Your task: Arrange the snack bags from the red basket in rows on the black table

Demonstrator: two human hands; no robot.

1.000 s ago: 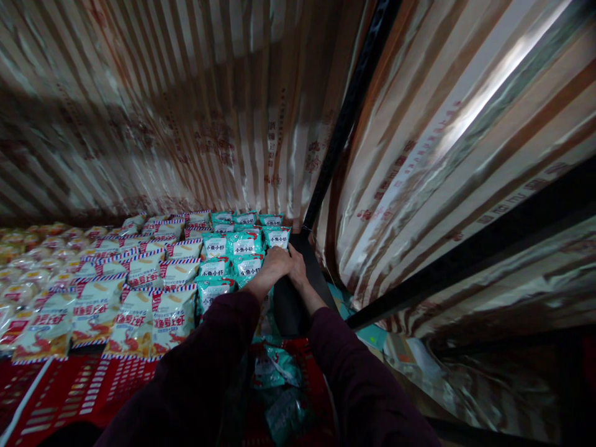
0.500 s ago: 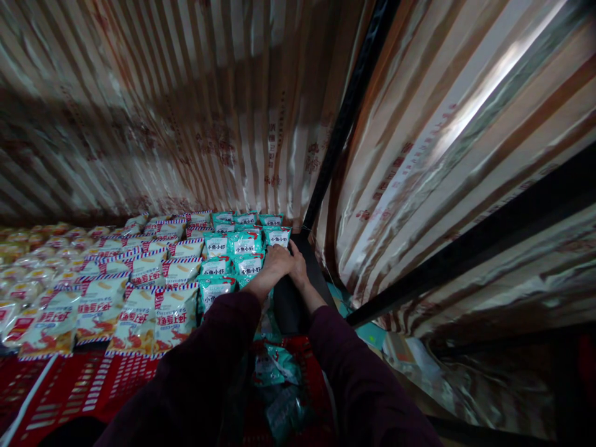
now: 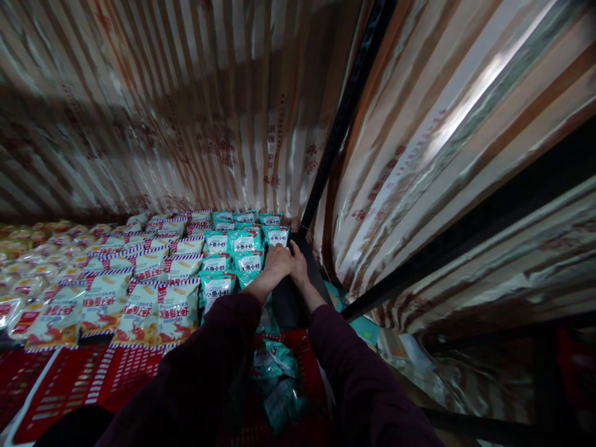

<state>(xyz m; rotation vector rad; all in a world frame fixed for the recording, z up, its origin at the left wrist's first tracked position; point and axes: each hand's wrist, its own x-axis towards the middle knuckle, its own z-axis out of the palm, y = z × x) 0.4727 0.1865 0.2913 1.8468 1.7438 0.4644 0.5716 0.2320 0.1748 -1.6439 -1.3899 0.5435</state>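
Note:
Both arms in dark maroon sleeves reach forward to the far right end of a shelf. My left hand [image 3: 277,261] and my right hand [image 3: 298,263] meet side by side, fingers curled down, at the rightmost column of teal snack packets [image 3: 244,241]. What they grip is hidden under the fingers. Left of the teal packets lie rows of white snack packets with red and blue trim [image 3: 139,292]. More teal packets [image 3: 274,366] lie in a red basket [image 3: 69,385] under my forearms.
A black shelf post [image 3: 344,118] rises right of my hands. Striped shiny plastic sheeting [image 3: 186,105] hangs behind and to the right. Orange-toned packets [image 3: 28,248] fill the far left of the shelf.
The view has drifted slightly; both hands stay together at the same spot on the teal packets.

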